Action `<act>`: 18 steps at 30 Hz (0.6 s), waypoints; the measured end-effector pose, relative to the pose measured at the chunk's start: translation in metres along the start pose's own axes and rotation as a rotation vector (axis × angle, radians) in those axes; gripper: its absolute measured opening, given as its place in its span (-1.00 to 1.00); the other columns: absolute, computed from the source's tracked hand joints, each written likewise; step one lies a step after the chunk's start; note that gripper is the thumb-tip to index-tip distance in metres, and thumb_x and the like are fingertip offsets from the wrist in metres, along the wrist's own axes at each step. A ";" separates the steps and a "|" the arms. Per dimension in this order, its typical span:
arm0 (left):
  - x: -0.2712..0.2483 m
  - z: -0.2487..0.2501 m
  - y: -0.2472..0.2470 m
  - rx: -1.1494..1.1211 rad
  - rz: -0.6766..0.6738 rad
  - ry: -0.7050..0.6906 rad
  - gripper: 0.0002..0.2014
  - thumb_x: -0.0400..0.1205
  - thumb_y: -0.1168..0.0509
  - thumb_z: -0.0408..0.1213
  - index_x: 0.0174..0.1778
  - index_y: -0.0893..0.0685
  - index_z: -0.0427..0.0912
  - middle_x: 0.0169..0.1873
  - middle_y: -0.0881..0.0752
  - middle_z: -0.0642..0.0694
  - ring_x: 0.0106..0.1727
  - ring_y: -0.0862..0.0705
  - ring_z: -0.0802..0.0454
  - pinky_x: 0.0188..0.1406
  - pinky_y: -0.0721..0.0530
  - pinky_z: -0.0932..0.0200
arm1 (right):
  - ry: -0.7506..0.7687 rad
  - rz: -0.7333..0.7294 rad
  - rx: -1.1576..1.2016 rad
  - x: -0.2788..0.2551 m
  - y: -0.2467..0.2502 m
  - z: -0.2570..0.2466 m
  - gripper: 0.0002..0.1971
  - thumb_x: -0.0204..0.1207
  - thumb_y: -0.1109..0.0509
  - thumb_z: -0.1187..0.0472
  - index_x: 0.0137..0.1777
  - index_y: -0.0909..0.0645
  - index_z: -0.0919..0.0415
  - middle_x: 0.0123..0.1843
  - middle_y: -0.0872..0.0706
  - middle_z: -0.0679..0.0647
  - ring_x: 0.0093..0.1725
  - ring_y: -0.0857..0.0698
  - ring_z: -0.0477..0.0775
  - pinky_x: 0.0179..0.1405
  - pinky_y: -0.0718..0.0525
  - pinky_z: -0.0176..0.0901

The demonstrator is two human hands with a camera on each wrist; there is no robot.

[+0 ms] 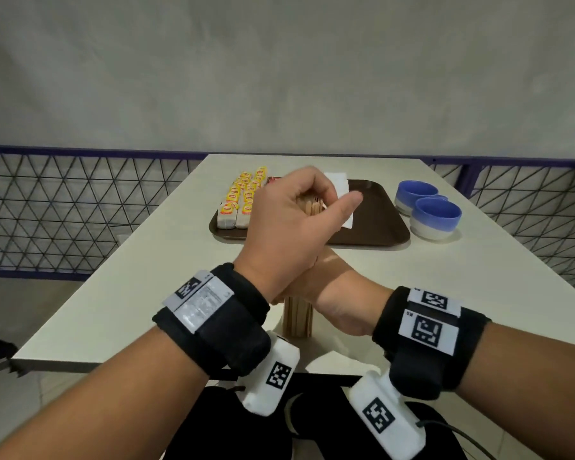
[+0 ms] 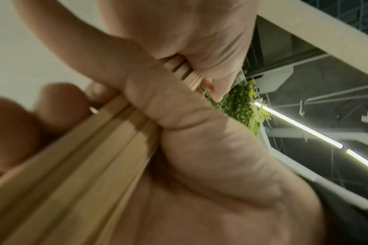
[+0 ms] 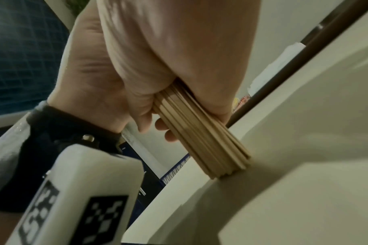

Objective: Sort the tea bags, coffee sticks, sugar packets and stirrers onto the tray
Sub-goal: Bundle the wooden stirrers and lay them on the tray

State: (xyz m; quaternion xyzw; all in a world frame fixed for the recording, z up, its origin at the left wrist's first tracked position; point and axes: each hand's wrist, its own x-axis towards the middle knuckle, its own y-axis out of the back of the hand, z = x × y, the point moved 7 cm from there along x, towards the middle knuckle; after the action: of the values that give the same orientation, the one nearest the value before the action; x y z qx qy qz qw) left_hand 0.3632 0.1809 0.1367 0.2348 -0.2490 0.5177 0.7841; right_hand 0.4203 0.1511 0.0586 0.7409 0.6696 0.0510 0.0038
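Observation:
A thick bundle of wooden stirrers (image 1: 296, 318) stands upright, its lower ends on the table (image 1: 166, 260) near the front edge. My left hand (image 1: 289, 220) grips the bundle's top, thumb stretched toward the tray. My right hand (image 1: 332, 293) wraps the bundle just below, partly hidden under the left. Up close, the stirrers (image 2: 84, 157) run through curled fingers, and the stirrers (image 3: 204, 140) touch the tabletop. The brown tray (image 1: 379, 227) holds rows of yellow tea bags (image 1: 243, 197), red coffee sticks (image 1: 273, 179) and white sugar packets (image 1: 341, 187), partly hidden by my hand.
Two blue and white bowls (image 1: 435, 215) stand right of the tray. A wire mesh railing (image 1: 63, 207) runs behind the table on both sides. A bare stretch of the tray shows at its right side.

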 end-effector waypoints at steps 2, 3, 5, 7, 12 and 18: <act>-0.002 0.000 0.001 0.039 -0.003 -0.037 -0.71 0.54 -0.57 -0.18 -0.34 -0.67 -0.26 -0.44 -0.70 -0.12 -0.37 -0.75 -0.22 -0.32 -0.77 -0.23 | -0.016 -0.014 -0.019 0.000 0.000 0.002 -0.67 0.27 -0.53 0.39 0.04 -0.70 0.50 -0.13 -0.76 0.46 -0.11 -0.74 0.32 0.05 -0.76 0.42; -0.001 0.000 0.002 0.056 -0.003 -0.055 -0.70 0.56 -0.56 -0.16 -0.35 -0.67 -0.27 -0.46 -0.69 -0.11 -0.39 -0.75 -0.22 -0.35 -0.77 -0.22 | -0.019 -0.029 -0.028 0.001 0.000 0.002 -0.66 0.27 -0.52 0.41 0.05 -0.68 0.53 -0.15 -0.76 0.43 -0.13 -0.74 0.30 0.02 -0.77 0.36; 0.001 0.001 0.001 0.100 -0.016 -0.092 -0.68 0.59 -0.52 -0.13 -0.35 -0.65 -0.26 -0.51 -0.66 -0.10 -0.42 -0.73 -0.22 -0.38 -0.72 -0.17 | -0.013 -0.053 -0.034 0.002 0.000 0.002 -0.72 0.32 -0.48 0.49 0.04 -0.66 0.56 -0.17 -0.75 0.38 -0.15 -0.72 0.28 -0.03 -0.75 0.30; 0.000 0.001 -0.001 0.161 -0.049 -0.130 -0.71 0.61 -0.50 -0.13 -0.30 -0.64 -0.22 -0.49 -0.66 -0.05 -0.40 -0.72 -0.14 -0.33 -0.68 -0.14 | -0.001 -0.044 -0.014 0.000 0.001 0.004 -0.74 0.39 -0.43 0.55 0.09 -0.65 0.54 -0.12 -0.74 0.44 -0.12 -0.73 0.29 0.02 -0.75 0.40; 0.003 0.007 0.003 0.227 -0.013 -0.173 -0.70 0.59 -0.49 -0.08 0.09 -0.62 -0.16 -0.16 -0.73 -0.03 -0.10 -0.74 0.03 -0.10 -0.73 -0.06 | -0.011 -0.052 0.021 0.000 -0.001 0.007 -0.73 0.33 -0.51 0.40 0.04 -0.72 0.46 -0.08 -0.73 0.53 -0.10 -0.72 0.34 0.02 -0.73 0.40; 0.013 0.023 -0.010 0.558 -0.278 -0.165 -0.66 0.59 -0.40 0.12 -0.33 -0.77 -0.06 -0.40 -0.73 0.09 -0.29 -0.69 0.16 -0.26 -0.64 0.12 | -0.041 -0.026 -0.060 0.004 -0.002 0.011 -0.53 0.28 -0.59 0.29 0.12 -0.65 0.59 0.00 -0.72 0.60 -0.11 -0.76 0.46 0.09 -0.76 0.41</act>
State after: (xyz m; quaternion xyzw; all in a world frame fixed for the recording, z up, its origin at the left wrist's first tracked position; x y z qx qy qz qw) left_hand 0.3736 0.1720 0.1609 0.5139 -0.1258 0.4333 0.7296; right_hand 0.4198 0.1558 0.0473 0.7327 0.6771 0.0556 0.0404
